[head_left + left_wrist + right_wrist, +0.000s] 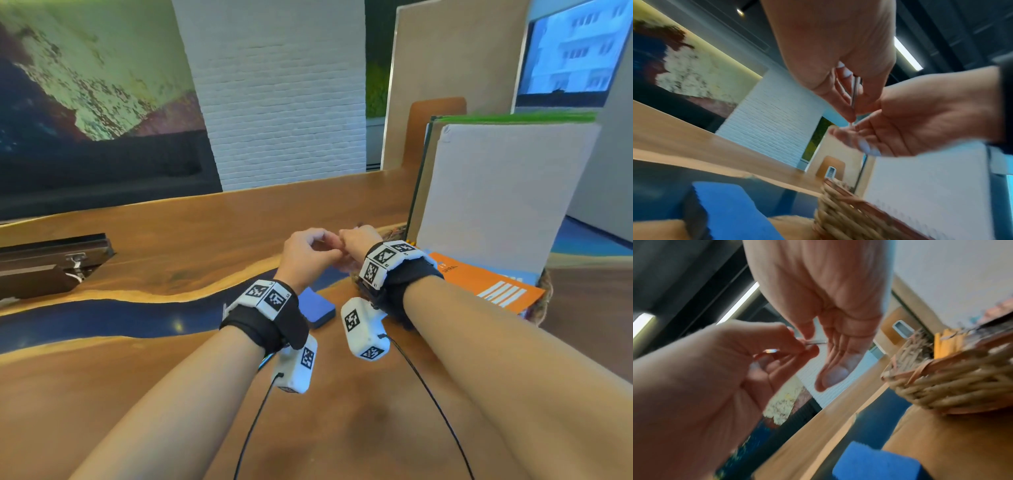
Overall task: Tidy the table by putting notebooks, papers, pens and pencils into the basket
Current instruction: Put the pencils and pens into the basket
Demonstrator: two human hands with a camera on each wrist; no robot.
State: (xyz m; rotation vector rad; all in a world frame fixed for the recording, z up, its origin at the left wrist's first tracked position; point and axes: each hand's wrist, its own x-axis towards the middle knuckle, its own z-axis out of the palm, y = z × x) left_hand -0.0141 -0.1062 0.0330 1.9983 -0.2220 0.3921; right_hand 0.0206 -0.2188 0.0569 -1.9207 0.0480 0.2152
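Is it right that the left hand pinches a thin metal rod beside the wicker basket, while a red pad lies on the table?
Not quite: the pad is blue, not red, as the head view shows. The rest holds: the left hand pinches the thin metal rod beside the wicker basket, close to the right hand.

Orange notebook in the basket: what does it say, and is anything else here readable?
"SPIRAL": on the orange notebook, near its top edge.
White stripes lower on that cover: bars, no letters.
Black-and-white squares on the wrist bands: coded patterns, no words.
Nothing else readable; wrist views too blurred.
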